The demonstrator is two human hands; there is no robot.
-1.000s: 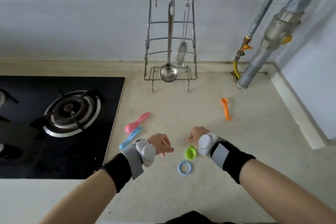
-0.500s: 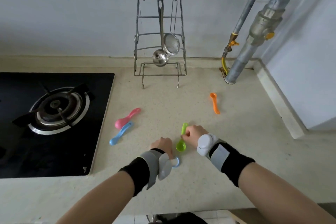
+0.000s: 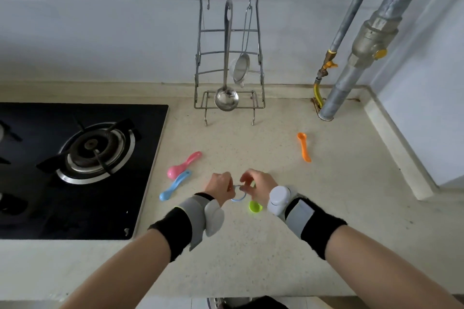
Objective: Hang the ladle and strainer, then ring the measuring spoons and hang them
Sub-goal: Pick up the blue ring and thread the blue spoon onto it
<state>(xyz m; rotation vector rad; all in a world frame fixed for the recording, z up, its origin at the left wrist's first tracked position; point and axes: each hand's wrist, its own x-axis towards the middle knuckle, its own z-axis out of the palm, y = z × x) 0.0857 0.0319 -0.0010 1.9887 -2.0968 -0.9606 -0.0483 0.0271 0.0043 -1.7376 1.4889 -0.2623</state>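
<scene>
Both hands pinch the blue ring [image 3: 238, 194], left hand [image 3: 219, 187] and right hand [image 3: 258, 188]; green spoon [image 3: 255, 206] just below. Ringing begins — thread its handle next.

Black gas hob [image 3: 140, 170] sits to the left of the hands, w/ one burner [image 3: 94, 152] up-left of them. Beige countertop [image 3: 276, 246] runs under and around. Grey pipes [image 3: 351, 57] w/ yellow-handled valves [image 3: 379, 53] rise far up-right; pale wall [image 3: 100, 32] beyond.
</scene>
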